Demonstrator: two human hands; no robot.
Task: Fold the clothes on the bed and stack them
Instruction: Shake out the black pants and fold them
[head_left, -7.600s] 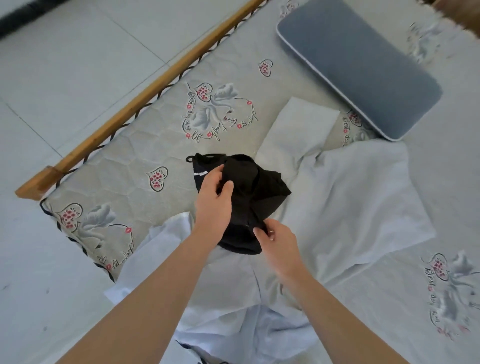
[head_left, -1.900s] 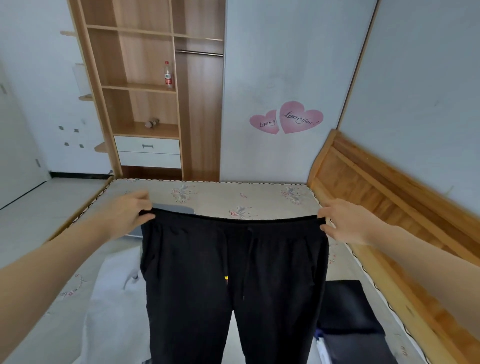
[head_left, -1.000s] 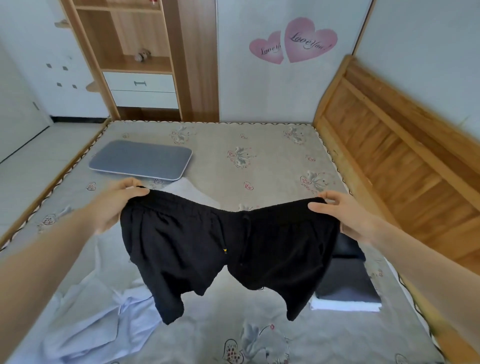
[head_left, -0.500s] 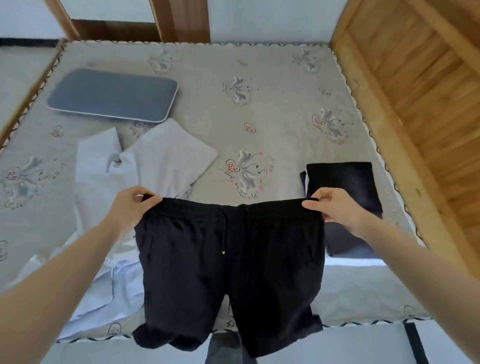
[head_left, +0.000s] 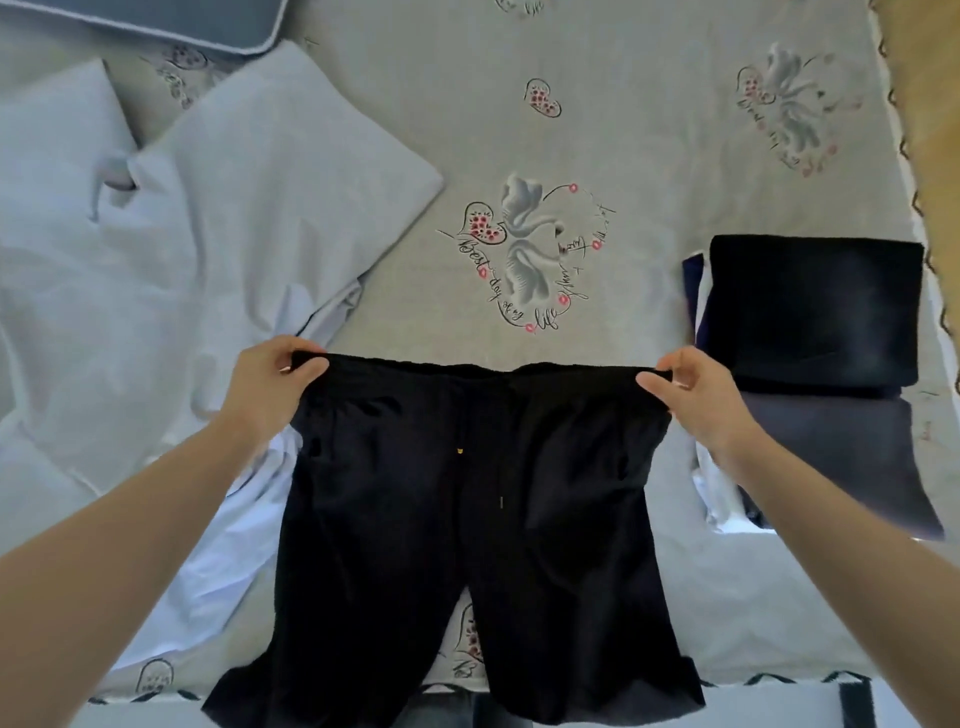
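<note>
Nearby, white garment (head_left: 171, 249) left, folded stack (head_left: 815, 332) right, both hands' grip pinching black shorts (head_left: 467, 493) waistband

shorts (head_left: 467, 493) are matt black cloth, kinda soft looking. mattress (head_left: 649, 156) is quilted printed fabric, white shirt (head_left: 182, 234) is thin wrinkly cloth, and the folded stack (head_left: 815, 312) looks matt dark fabric too.

The shorts (head_left: 467, 509) are spread at the bed's (head_left: 623, 130) near edge, with the legs hung over it. The waistband is held at its left end by the left hand (head_left: 270, 387) and at its right end by the right hand (head_left: 701, 400). A shirt (head_left: 171, 249) lies to the left, a folded stack (head_left: 815, 322) to the right, and a pillow (head_left: 171, 18) at the far left.
</note>
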